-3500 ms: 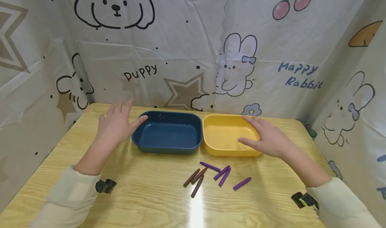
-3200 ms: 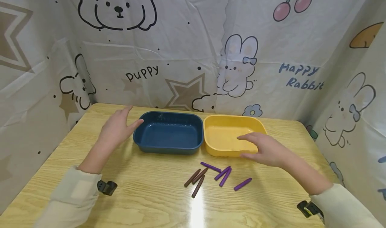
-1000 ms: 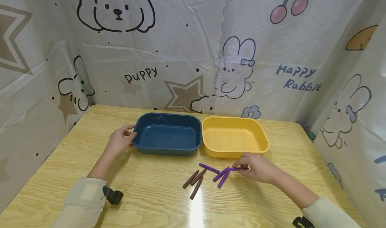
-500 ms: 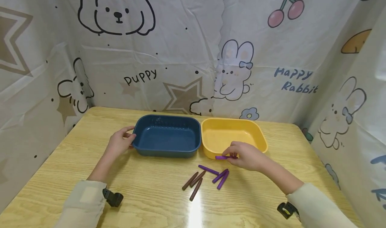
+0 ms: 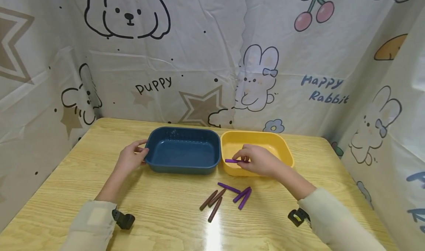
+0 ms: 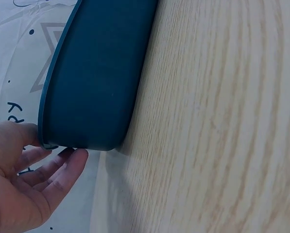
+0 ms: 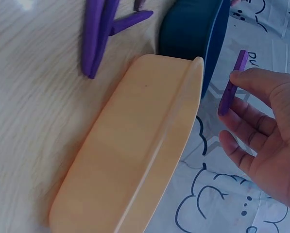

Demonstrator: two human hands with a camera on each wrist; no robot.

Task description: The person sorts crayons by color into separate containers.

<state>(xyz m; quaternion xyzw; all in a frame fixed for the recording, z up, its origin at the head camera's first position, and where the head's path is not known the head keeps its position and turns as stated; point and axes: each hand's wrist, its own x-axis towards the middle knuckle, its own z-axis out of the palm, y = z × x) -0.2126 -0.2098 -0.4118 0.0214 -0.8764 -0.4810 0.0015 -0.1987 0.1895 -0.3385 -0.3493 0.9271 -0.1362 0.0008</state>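
Between thumb and fingertips, my right hand [image 5: 260, 160] pinches a purple crayon [image 7: 233, 82], held above the near side of the yellow tray [image 5: 280, 147]. My left hand [image 5: 130, 157] grips the left end of the dark blue tray [image 5: 186, 169], thumb at the rim and fingers against the outer end wall in the left wrist view. On the table in front of the trays lie several loose crayons: a purple crayon [image 5: 229, 187] to the left of two crossed purple ones [image 5: 245, 199], and three brown crayons [image 5: 215, 209] further left.
The trays stand side by side, nearly touching, at the back of the wooden table [image 5: 166, 214]. A printed cloth curtain [image 5: 196, 52] rises behind and along both sides. Small black cameras [image 5: 123, 219] sit at both wrists.
My left hand has come down onto the blue tray's end. My right hand has picked up the rightmost purple crayon and carried it left and away from me, over the yellow tray.
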